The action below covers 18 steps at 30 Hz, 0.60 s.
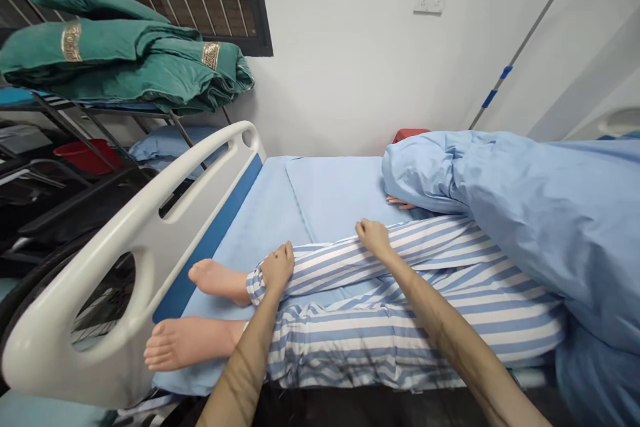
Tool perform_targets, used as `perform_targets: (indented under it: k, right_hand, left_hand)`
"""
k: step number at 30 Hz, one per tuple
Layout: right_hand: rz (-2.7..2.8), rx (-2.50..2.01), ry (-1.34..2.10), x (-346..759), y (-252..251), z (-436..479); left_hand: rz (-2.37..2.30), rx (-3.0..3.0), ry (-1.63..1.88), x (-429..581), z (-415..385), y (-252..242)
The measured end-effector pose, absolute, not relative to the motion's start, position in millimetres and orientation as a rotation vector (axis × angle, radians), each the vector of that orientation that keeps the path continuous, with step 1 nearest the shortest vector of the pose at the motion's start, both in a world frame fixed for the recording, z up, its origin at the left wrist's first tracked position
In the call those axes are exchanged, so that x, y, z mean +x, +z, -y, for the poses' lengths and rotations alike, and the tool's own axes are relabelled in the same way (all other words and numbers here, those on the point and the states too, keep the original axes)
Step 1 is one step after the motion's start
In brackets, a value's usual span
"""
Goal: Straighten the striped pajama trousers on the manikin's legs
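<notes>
A manikin with bare, plastic-looking feet lies on the bed in blue-and-white striped trousers [345, 330]. My left hand [278, 268] is closed around the far leg [320, 272] just above its ankle, over the trouser cuff. Further up that same leg, near the knee, my right hand [374, 238] is closed over the striped cloth; its fingertips are hidden on the far side. The far foot [217, 280] sticks out of the cuff. Closer to me, the other foot [193, 343] lies on the sheet, its leg under my forearms. A light blue quilt [530, 200] covers the upper body.
The white footboard [187, 177] stands at the left end of the light blue bed sheet [330, 190]. Folded green fabric [130, 67] is piled behind it, near a red basin [90, 155]. An IV pole [525, 40] rises by the wall.
</notes>
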State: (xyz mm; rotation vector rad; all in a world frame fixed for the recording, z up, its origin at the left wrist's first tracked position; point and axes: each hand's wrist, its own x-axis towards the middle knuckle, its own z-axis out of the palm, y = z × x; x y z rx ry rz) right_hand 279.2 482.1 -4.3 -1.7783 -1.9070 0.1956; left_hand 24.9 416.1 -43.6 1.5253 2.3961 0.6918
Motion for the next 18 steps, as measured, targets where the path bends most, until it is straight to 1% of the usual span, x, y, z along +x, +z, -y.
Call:
perform_targets:
  k: [2, 4, 6, 8, 10, 12, 14, 16, 18]
  right_hand:
    - [2.0, -1.597, 0.261, 227, 4, -473]
    - [2.045, -1.384, 0.374, 172, 2, -460]
    - [2.051, -1.358, 0.485, 128, -10, -448]
    - [2.023, -1.45, 0.548, 103, -26, -440]
    - [1.967, -1.498, 0.6, 96, -40, -438]
    - [1.884, -1.451, 0.671, 99, -47, -443]
    - [1.772, -1.382, 0.759, 105, -49, -449]
    - [1.659, -1.333, 0.862, 109, -48, -454]
    - [1.564, -1.307, 0.957, 110, -48, -456]
  left_hand:
    - [-2.448, 1.559, 0.595, 30, -417, -47]
    - [-2.448, 1.577, 0.615, 28, -416, -49]
    - [-2.389, 1.57, 0.712, 19, -415, -49]
    - [-2.295, 1.494, 0.896, 9, -415, -46]
    - [-2.188, 1.362, 1.137, 4, -418, -40]
    - [-2.055, 1.235, 1.368, 8, -423, -31]
    - [-1.951, 1.13, 1.517, 19, -429, -24]
    - [-1.943, 1.12, 1.509, 33, -431, -24]
    - [-2.055, 1.22, 1.364, 45, -429, -31]
